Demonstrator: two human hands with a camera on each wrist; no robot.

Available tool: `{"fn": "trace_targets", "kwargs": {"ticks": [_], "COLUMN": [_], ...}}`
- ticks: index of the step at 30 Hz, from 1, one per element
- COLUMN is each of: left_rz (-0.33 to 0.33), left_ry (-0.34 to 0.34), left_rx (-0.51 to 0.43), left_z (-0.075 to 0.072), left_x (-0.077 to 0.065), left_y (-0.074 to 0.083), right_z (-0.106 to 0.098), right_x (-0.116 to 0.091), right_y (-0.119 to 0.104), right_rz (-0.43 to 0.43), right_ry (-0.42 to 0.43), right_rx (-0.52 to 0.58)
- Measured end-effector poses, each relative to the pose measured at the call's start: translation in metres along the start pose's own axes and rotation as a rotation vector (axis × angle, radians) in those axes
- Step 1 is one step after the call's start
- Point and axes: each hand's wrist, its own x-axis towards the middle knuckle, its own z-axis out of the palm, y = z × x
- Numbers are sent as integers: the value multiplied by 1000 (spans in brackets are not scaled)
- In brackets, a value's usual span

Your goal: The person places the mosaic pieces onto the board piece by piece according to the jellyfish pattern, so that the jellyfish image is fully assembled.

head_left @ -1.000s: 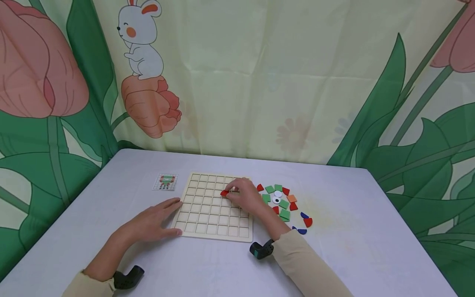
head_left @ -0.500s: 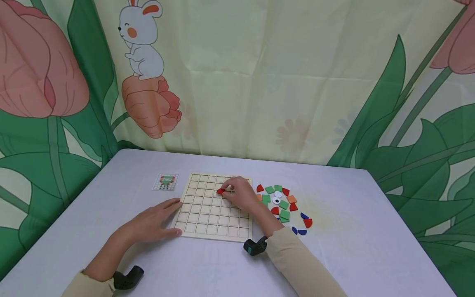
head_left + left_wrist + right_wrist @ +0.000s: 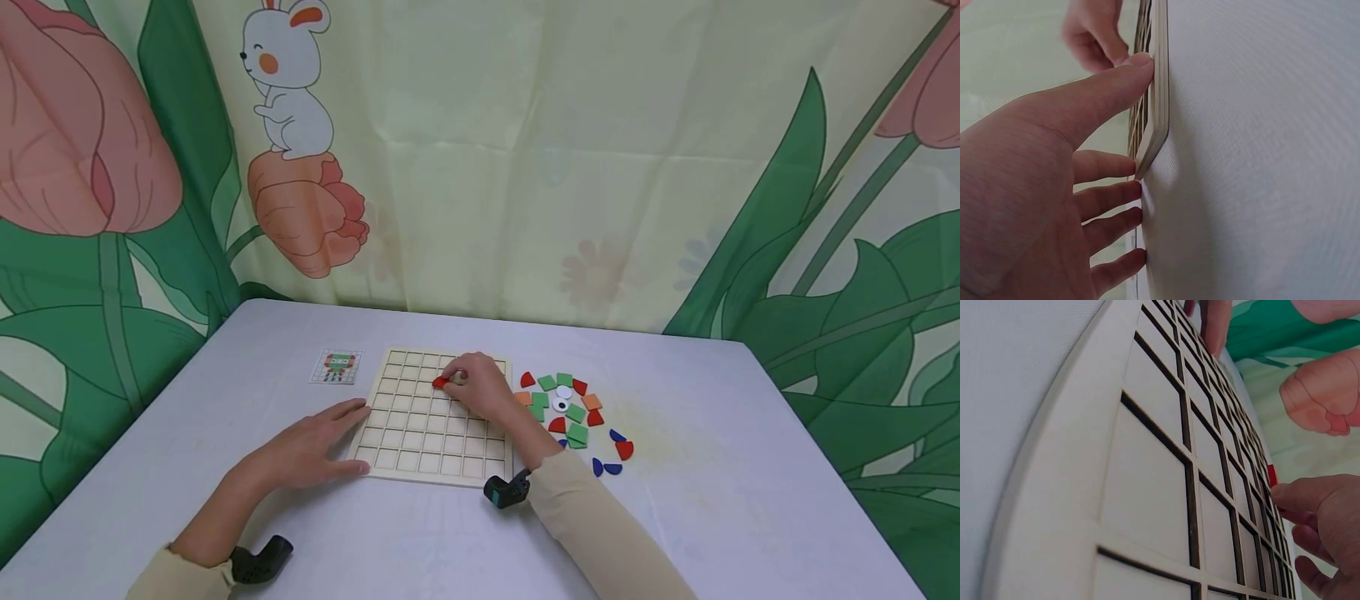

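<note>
While the left hand (image 3: 311, 446) lies beside the left edge of the pale gridded board (image 3: 412, 439), its fingers are straight and spread, and its thumb touches the rim close to the near-left corner. Over the board's upper middle cells, the right hand (image 3: 480, 387) pinches a red piece (image 3: 439, 382) between thumb and fingers; whether the piece touches the board cannot be told.

Printing shows on the small card (image 3: 337, 367) just past the board's far-left side: a green-and-red figure on a grid, with any lettering too small to read. Dark lines divide the board's face into square cells inside a plain border.

Just beside the board's right edge, loose pieces lie grouped: green squares (image 3: 577, 436), orange squares (image 3: 592, 402), red fan shapes (image 3: 624, 451), dark blue half-rounds (image 3: 612, 469) and white discs (image 3: 563, 392), one with a black dot.

White cloth covers the bench (image 3: 750, 500), running from the board's near edge toward the person, and stretching widely from the pieces to the bench's right edge. Behind the far edge hangs a curtain (image 3: 465, 208) printed with a rabbit and tulips; a strip of cloth separates that edge from the board.
</note>
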Motion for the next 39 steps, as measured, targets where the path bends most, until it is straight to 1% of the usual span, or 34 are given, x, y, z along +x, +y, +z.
{"fn": "trace_targets", "kwargs": {"ticks": [5, 12, 21, 32, 39], "left_rz": [-4, -15, -6, -16, -13], "left_ry": [-1, -9, 1, -8, -8], "left_rx": [3, -4, -7, 1, -5], "left_z": [0, 0, 1, 1, -2], "left_x": [0, 0, -1, 1, 1], "left_y": [0, 1, 1, 1, 1], "right_z": [3, 7, 13, 16, 20], "right_x": [2, 5, 10, 15, 20], "right_y": [-3, -10, -9, -9, -13], "right_rz": [7, -27, 16, 13, -6], "right_ry": [-3, 13, 3, 16, 36], "right_rx": [21, 43, 55, 74, 117]}}
